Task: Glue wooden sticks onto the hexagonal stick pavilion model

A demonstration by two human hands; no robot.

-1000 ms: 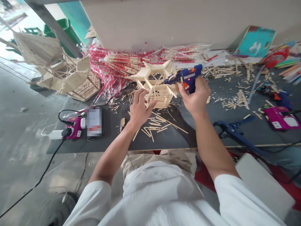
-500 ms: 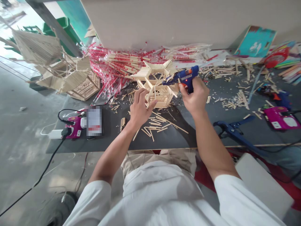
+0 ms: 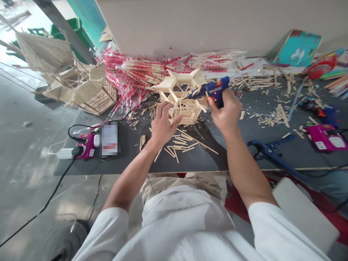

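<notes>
A small pagoda-like model of pale wooden sticks point(image 3: 181, 96) stands on the dark table point(image 3: 206, 156). My left hand point(image 3: 162, 125) grips its near left side, fingers curled on the sticks. My right hand point(image 3: 227, 110) is closed round a blue hot glue gun point(image 3: 213, 90), whose nozzle points left and touches the model's right side. Loose cut sticks point(image 3: 181, 143) lie on the table just in front of the model.
Red-printed packets of chopsticks point(image 3: 136, 78) are heaped behind the model. Larger stick structures point(image 3: 70, 83) stand at the left. A phone point(image 3: 109, 139) and pink power strip point(image 3: 85, 149) lie at the left, blue cutters point(image 3: 272, 154) and another pink strip point(image 3: 326, 137) at the right.
The glue gun has shifted left and slightly down, bringing its nozzle onto the model. My left hand has kept its hold on the model.
</notes>
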